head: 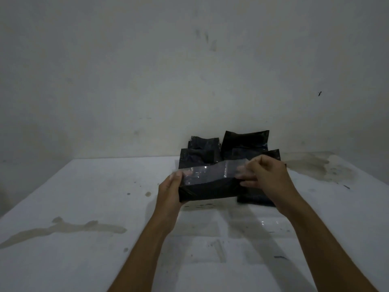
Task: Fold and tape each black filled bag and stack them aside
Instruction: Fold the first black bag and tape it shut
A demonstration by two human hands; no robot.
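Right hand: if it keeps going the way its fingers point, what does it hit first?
The right hand points left, pinching the clear tape. Going straight on, it would probably run along the top of the held black bag and meet the left hand gripping the far end. Depth is uncertain.

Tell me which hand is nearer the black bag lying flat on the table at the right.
Right. The right hand hovers just above that flat bag, pinching the clear tape. The left hand grips the held bag at its far end.

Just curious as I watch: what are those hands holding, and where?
The left hand grips the folded black plastic bag at its left end; the right hand pinches the clear tape strip at its right end.
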